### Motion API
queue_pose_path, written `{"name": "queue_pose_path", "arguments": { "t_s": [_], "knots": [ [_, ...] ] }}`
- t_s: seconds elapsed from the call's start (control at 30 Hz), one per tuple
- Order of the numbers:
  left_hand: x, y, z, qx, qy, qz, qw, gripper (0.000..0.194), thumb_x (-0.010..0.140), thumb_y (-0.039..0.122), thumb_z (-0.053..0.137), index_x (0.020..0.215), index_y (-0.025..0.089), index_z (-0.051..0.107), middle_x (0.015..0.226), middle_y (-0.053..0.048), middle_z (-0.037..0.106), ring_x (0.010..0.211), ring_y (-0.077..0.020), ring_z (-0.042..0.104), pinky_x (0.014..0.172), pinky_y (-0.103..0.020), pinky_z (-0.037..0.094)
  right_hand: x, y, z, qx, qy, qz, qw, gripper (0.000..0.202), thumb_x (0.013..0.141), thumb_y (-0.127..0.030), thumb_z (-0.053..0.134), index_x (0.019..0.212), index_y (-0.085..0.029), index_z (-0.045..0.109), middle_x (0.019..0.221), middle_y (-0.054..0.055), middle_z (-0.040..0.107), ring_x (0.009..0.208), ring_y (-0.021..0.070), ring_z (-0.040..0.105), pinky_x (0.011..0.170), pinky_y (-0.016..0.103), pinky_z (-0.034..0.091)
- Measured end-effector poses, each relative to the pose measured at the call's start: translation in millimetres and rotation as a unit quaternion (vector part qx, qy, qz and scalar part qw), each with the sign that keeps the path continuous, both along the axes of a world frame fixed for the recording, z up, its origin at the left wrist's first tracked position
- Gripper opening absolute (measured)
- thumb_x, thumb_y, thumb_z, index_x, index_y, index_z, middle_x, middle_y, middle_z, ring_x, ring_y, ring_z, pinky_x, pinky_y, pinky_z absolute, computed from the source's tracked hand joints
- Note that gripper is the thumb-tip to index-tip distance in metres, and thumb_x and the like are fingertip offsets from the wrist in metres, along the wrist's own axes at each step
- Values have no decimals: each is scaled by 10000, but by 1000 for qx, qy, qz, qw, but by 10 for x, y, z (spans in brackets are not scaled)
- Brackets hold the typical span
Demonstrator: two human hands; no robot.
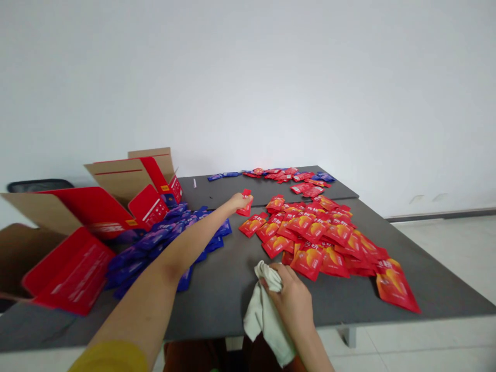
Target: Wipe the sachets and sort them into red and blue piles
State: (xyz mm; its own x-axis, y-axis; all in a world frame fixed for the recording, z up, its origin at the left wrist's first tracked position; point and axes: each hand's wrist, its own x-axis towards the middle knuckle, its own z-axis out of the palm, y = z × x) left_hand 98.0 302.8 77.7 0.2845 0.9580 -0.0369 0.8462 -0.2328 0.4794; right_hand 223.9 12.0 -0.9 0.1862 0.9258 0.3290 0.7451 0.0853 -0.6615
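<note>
My left hand (240,200) reaches far across the table, its fingers closed on a small red packet (245,207). Near the front edge, my right hand (291,295) grips a pale cloth (267,310) that hangs down over the table's edge. Just beyond the right hand spreads a large heap of red packets (310,227) with orange pictures on them. A pile of blue packets (170,232) lies on the left, partly covered from view by my left forearm.
Open red cardboard boxes (77,268) line the left side, flaps up. Farther back on the grey table (228,289) lie more red packets (284,174) and a few blue ones (225,175). A white wall stands behind, and a chair back (39,185) shows at far left.
</note>
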Motion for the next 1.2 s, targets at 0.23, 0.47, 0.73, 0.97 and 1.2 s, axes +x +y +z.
{"name": "queue_pose_path", "arguments": {
  "t_s": [0.23, 0.47, 0.73, 0.97, 1.2],
  "knots": [
    [-402, -1760, -368, 113, 78, 106, 985, 511, 902, 558, 363, 1098, 110, 511, 875, -165, 676, 875, -304, 644, 808, -415, 389, -48, -214, -67, 163, 205, -19, 965, 261, 774, -373, 691, 971, -207, 655, 918, 51, 691, 801, 186, 648, 752, 312, 520],
    [-491, -2468, -640, 160, 124, 254, 946, 447, 860, 439, 471, 1150, 106, 545, 1066, -189, 580, 1051, -352, 488, 897, -493, 343, -328, -9, 192, 168, 167, 64, 969, 276, 783, -381, 692, 990, -204, 652, 940, 40, 685, 851, 174, 639, 805, 304, 510],
    [-846, -3199, -700, 262, 43, 245, 932, 441, 824, 284, 522, 1245, 155, 515, 1156, -161, 514, 1083, -340, 448, 931, -502, 328, -321, 187, 298, 171, 12, 115, 979, 251, 831, -401, 640, 982, -201, 653, 938, 43, 689, 867, 172, 631, 806, 285, 492],
    [-970, -3375, -1058, 308, -13, 118, 944, 406, 825, 287, 525, 1218, 196, 572, 1323, -115, 512, 1195, -308, 416, 1006, -458, 293, -402, 316, 411, 75, -187, 291, 935, 310, 869, -432, 594, 1118, -250, 627, 1025, 38, 642, 979, 170, 593, 860, 264, 443],
    [-948, -3324, -1010, 285, 39, 63, 956, 241, 810, 209, 510, 1005, 186, 649, 1062, -75, 647, 964, -256, 499, 959, -455, 293, -677, 527, 261, -67, -333, 267, 902, 402, 884, -550, 509, 1168, -269, 553, 1098, 67, 619, 896, 200, 638, 704, 264, 456]
  ]
}}
